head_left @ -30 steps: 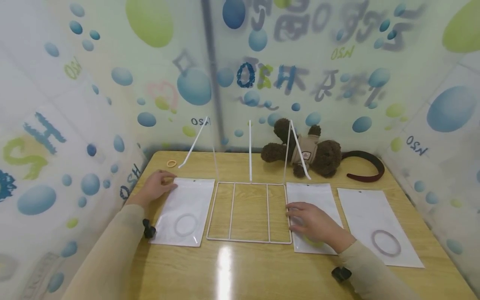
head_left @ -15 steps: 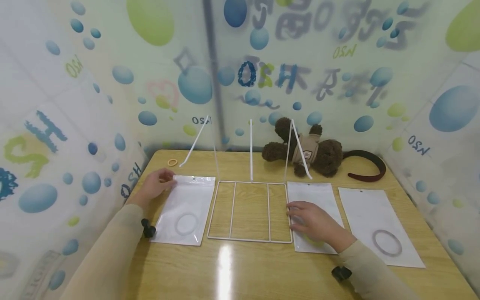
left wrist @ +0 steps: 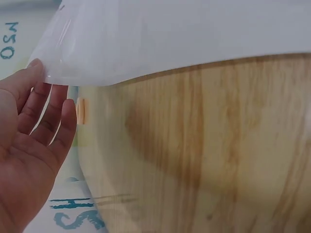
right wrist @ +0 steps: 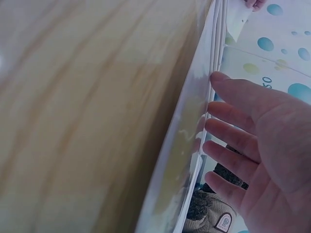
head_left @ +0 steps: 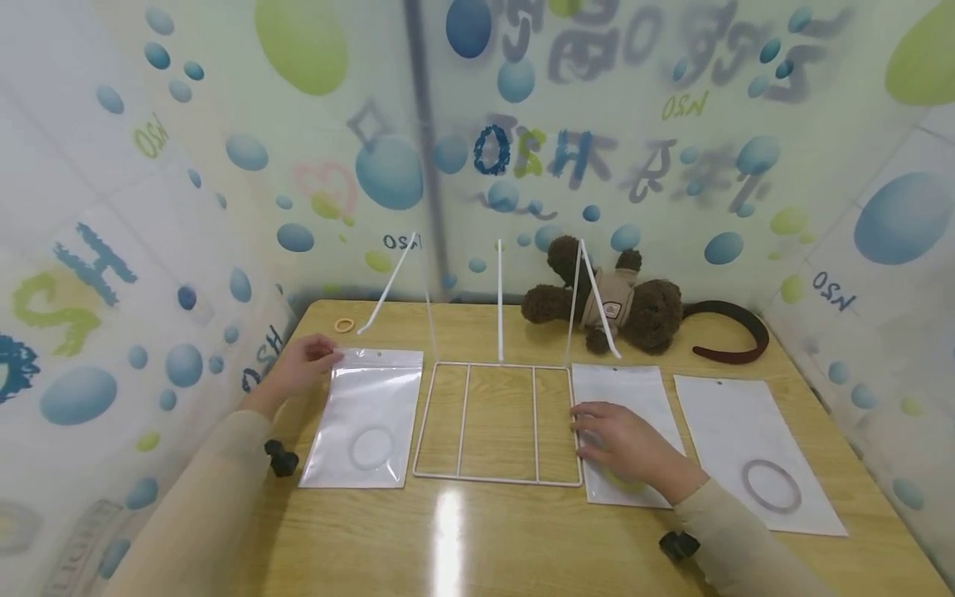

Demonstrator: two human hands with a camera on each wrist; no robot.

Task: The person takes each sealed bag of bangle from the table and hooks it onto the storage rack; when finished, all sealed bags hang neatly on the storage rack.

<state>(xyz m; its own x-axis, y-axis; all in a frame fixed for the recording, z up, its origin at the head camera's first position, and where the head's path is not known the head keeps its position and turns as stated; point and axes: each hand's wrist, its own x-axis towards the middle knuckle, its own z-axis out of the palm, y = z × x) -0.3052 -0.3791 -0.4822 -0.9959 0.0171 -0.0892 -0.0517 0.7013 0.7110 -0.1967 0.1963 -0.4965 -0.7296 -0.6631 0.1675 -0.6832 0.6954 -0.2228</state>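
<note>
My left hand (head_left: 302,369) pinches the upper left corner of a white zip bag (head_left: 366,398). Thumb on top and fingers below, it lifts that corner off the wood in the left wrist view, where the bag's edge (left wrist: 141,48) shows. A pale ring (head_left: 370,448) shows near the bag's bottom. To its right lies a white wire rack (head_left: 498,480) with upright prongs. With fingers extended, my right hand (head_left: 627,444) touches the rack's right side, over a second white bag (head_left: 634,383). Part of that bag is hidden under the hand.
A third bag (head_left: 731,423) with a dark ring (head_left: 772,486) lies at the right. Along the back are a brown teddy bear (head_left: 652,315), a dark headband (head_left: 746,323) and a small orange ring (head_left: 344,326). Patterned walls (head_left: 477,108) enclose the wooden table (head_left: 522,539).
My left hand has shifted a little left, drawing the left bag's top with it, so the bag sits straighter and slightly farther from the rack. My right hand stays in place.
</note>
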